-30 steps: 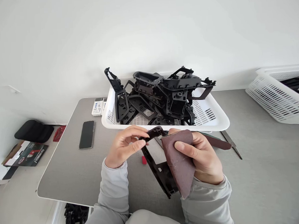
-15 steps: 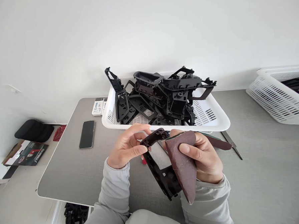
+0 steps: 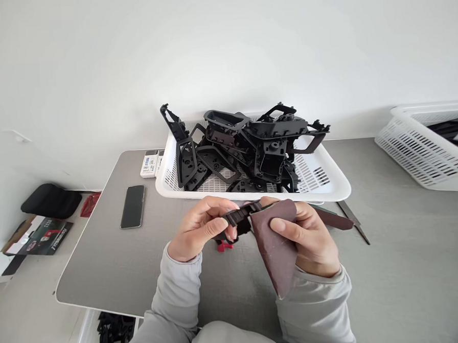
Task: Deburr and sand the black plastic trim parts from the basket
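Black plastic frame [image 3: 241, 215], apparently light and stiff but thin-armed and best held by its solid bar, sits pinched in the left hand [image 3: 196, 229] above a grey table [image 3: 103, 265], close beside the right hand [image 3: 313, 236] clamping folded sandpaper [image 3: 275, 246] against it.

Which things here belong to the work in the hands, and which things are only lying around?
Part of the work:
left hand
right hand
black plastic part
folded brown sandpaper
white tray of similar black parts

Only lying around:
smartphone
small red piece
white slotted crate
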Available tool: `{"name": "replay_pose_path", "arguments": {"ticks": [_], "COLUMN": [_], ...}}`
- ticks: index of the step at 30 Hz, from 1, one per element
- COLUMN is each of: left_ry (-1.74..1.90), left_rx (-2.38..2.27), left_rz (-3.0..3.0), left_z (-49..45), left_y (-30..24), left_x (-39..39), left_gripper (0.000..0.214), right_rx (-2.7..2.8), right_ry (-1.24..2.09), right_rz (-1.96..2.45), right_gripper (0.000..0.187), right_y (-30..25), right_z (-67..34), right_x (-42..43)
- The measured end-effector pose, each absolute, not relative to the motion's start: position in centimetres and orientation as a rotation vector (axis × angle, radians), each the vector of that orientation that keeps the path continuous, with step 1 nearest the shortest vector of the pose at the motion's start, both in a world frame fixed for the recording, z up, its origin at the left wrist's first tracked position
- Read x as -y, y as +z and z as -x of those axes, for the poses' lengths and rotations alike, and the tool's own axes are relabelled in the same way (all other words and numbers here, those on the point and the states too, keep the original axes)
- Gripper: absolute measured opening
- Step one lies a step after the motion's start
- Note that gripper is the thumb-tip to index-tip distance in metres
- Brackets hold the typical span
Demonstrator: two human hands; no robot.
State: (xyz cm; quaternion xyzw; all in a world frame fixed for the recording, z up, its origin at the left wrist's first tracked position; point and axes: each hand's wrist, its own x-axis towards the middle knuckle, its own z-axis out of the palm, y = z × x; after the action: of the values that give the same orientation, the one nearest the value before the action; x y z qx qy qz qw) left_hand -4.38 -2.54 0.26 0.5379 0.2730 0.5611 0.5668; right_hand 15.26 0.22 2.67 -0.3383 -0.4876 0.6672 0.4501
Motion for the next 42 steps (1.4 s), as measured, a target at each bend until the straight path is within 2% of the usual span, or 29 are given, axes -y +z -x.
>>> {"name": "replay_pose_path", "arguments": {"ticks": [4, 9, 16, 21, 24, 28, 42], "left_ry": [1.39, 1.312, 1.268, 1.14, 1.112, 1.091, 1.146], "left_rx": [-0.649, -0.81, -0.972, -1.001, -1.026, -1.076, -1.016], "left_rz": [-1.249, -1.263, -1.246, -1.327, -1.396, -1.441, -1.328], "left_z": [4.2, 4.3, 4.7, 4.7, 4.7, 4.5, 4.3], "left_y": [0.7, 1.8, 2.2, 2.2, 2.2, 2.2, 2.1], "left_x": [2.7, 3.0, 3.1, 3.0, 3.0, 2.9, 2.8], "left_gripper": [0.024, 0.032, 0.04, 0.041, 0.038, 0.036, 0.034], "right_rx": [1.373, 1.649, 1.807, 1.818, 1.897, 1.963, 1.897], "right_ry": [1.408, 1.061, 1.253, 0.936, 0.842, 0.84, 0.908], "right_rz": [0.877, 0.883, 0.826, 0.838, 0.864, 0.858, 0.789], "right_gripper": [0.028, 0.018, 0.029, 0.013, 0.017, 0.021, 0.019], "right_y": [3.1, 4.1, 4.8, 4.4, 4.2, 4.4, 4.5], "right_z": [-15.5, -15.5, -16.5, -16.0, -15.5, -15.5, -15.9], "right_x": [0.5, 1.1, 0.8, 0.9, 0.8, 0.8, 0.9]}}
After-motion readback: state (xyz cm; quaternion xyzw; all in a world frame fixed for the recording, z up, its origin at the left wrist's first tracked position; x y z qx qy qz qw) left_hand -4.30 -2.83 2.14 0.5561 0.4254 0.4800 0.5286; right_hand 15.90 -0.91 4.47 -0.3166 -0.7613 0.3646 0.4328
